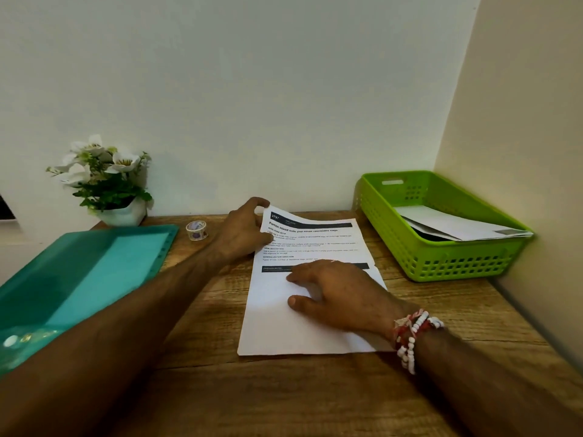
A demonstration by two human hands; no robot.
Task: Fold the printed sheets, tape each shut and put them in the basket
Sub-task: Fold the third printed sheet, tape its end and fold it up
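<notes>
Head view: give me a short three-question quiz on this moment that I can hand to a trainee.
1. True or false: the green basket is empty.
2. What is the left hand doing to the printed sheet? A: pinching its far left corner. B: pressing it flat. C: tearing it.
3. Short answer: which hand rests on the middle of the sheet?
Key: 1 false, paper lies in it. 2 A. 3 the right hand.
</notes>
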